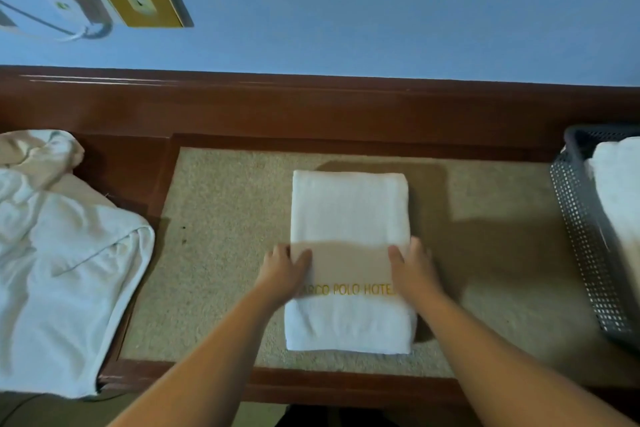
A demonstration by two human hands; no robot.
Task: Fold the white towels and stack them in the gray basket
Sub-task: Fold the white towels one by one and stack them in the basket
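Left of the fingers, heaped unfolded towels (65, 253). Left hand (284, 270) and right hand (414, 270), fingers straight and together, pressing opposite edges of folded towel (349, 215) on tabletop (221, 218). Far right, gray basket (581, 229) holding folded towels (620, 191).
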